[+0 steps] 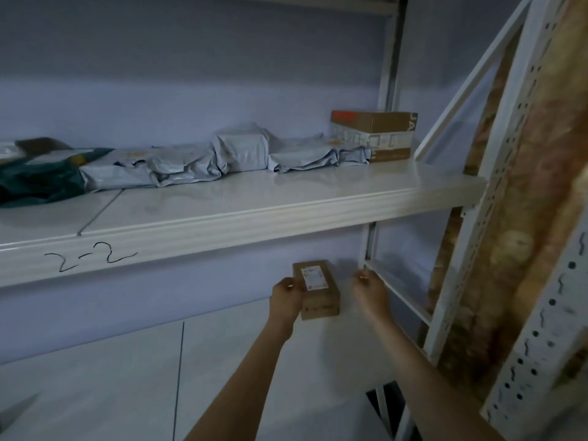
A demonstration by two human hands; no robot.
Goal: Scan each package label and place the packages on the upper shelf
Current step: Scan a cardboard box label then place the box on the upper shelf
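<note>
Small cardboard box (318, 289) sits on lower shelf (222, 361), label up. Left hand (286, 296) grasps its left side; right hand (369, 289) just beside, fingers loosely curled, holding nothing. Looks light, stiff; take by both long sides, lift to upper shelf (286, 198).

Parcel storeroom: metal racking (471, 192), hand-numbered shelf (222, 218), bagged parcels (178, 167).

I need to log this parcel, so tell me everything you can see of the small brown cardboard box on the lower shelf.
The small brown cardboard box is oblong and closed, with a white label on top, print unreadable. It sits flat on the lower white shelf, below the upper shelf's edge. The left hand grips its left side; the right hand hovers apart.
</note>
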